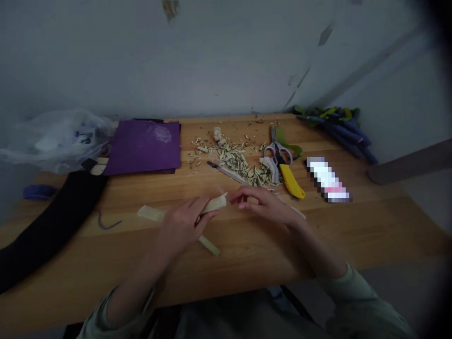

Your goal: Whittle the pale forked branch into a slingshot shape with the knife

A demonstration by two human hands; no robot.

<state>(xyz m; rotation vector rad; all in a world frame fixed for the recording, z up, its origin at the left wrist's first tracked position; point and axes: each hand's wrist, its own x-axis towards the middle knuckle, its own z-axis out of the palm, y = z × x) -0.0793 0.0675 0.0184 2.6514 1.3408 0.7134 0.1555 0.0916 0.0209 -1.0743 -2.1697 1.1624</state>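
Note:
My left hand (183, 216) is closed around a pale, peeled piece of stem (215, 204), whose whitish end points to the right. Just beyond that end, my right hand (263, 203) hovers with loosely bent fingers apart and nothing visible in them. Under and beside the left hand lie a pale flat strip (150, 213) and a thin greenish-white stick (209, 245), both partly covered by the hand. Behind the hands spreads a heap of green and white shavings (236, 160). A slim knife-like tool (228, 173) lies at the heap's front edge.
Right of the shavings are scissors (278, 148), a yellow-handled cutter (291, 181) and a phone (328, 180). Dark stems with leaves (341, 125) lie at the back right. Purple sheets (143, 146), a plastic bag (63, 139) and a black band (52, 230) occupy the left.

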